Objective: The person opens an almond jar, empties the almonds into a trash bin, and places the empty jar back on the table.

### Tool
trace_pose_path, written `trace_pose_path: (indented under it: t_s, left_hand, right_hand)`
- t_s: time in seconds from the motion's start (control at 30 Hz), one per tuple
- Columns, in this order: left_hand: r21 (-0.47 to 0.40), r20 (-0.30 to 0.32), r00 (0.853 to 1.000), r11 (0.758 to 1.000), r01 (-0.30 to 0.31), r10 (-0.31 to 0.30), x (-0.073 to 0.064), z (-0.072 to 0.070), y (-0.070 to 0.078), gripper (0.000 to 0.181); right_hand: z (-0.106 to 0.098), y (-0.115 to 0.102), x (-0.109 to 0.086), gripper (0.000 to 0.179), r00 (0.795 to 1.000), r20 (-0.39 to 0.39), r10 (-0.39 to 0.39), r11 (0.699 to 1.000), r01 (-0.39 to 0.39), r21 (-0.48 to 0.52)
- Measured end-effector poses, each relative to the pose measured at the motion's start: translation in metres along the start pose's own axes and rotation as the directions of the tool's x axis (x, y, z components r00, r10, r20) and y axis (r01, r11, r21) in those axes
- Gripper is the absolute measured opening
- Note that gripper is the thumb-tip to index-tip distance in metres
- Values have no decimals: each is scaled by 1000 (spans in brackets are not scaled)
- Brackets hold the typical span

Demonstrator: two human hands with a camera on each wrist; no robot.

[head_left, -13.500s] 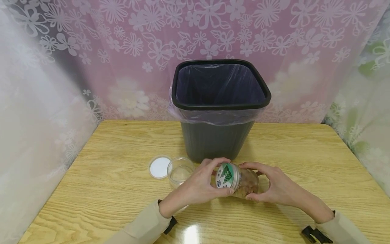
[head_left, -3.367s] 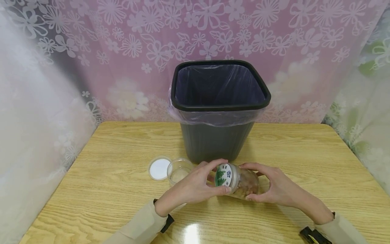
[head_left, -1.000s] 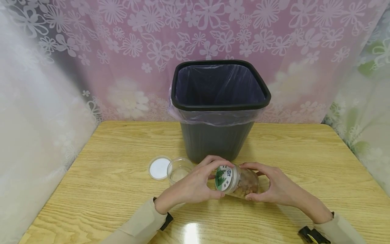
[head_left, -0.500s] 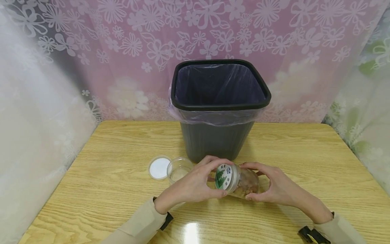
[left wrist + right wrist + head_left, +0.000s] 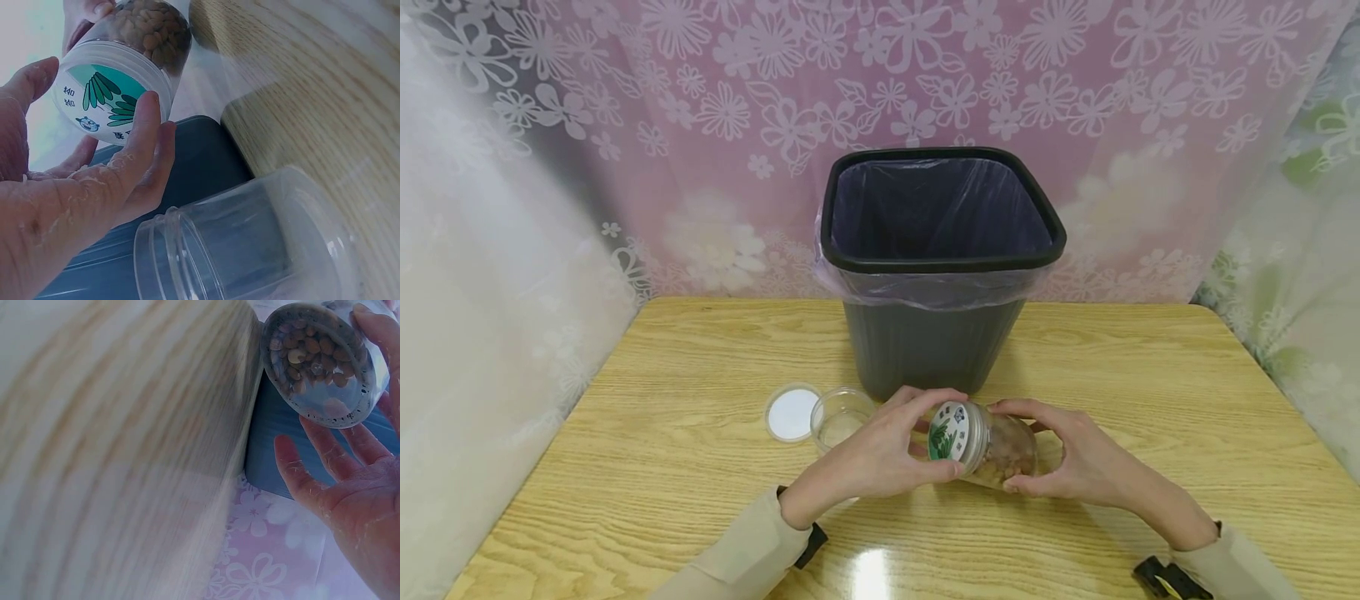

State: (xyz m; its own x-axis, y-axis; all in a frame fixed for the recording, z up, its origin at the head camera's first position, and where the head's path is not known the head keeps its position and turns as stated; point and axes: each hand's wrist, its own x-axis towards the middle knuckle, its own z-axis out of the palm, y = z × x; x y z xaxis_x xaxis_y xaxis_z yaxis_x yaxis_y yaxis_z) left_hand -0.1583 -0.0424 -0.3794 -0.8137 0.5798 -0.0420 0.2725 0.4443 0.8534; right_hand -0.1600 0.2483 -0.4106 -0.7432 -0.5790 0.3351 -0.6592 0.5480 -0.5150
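Note:
A clear plastic jar (image 5: 1011, 454) is tilted on its side between both hands, its lid toward the left. Small brown oval pieces (image 5: 153, 34) fill part of it. My right hand (image 5: 1078, 460) grips the jar body near its base, thumb below and fingers above. My left hand (image 5: 891, 454) holds the screw lid (image 5: 947, 433) by its edge, thumb and fingers spread around the rim. White, green leaves and a small cartoon face mark the lid's label. In the right wrist view, the jar's round bottom (image 5: 319, 365) faces the camera.
An uncapped, clear jar (image 5: 841, 417) stands left of my left hand, partly hidden by it. Beside it lies a clear-rimmed lid (image 5: 792, 414) with a white disc. Just behind the hands stands a dark trash bin (image 5: 936, 346) with a purple liner, on the wooden table (image 5: 700, 483).
The lid's label has turned counterclockwise over the last second, and further since the oldest frame. My left fingers have shifted slightly on the rim; the right hand has stayed in place.

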Motion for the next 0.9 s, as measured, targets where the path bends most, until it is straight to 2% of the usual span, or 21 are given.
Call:
trace_pose_path:
  t_s: [0.43,0.63,0.9]
  left_hand:
    - [-9,-10,1000,1000,24,-24,0,1,0,71]
    - [-10,-11,1000,1000,11,-11,0,2,-1,72]
    - [-12,-7,1000,999,-31,31,1,2,-2,74]
  right_hand:
    - [-1,-1,0,79,1000,3,7,1000,-7,-14]
    - [0,0,1,79,1000,-4,-6,1000,6,-13]
    - [0,0,0,78,1000,13,24,1000,-24,-8]
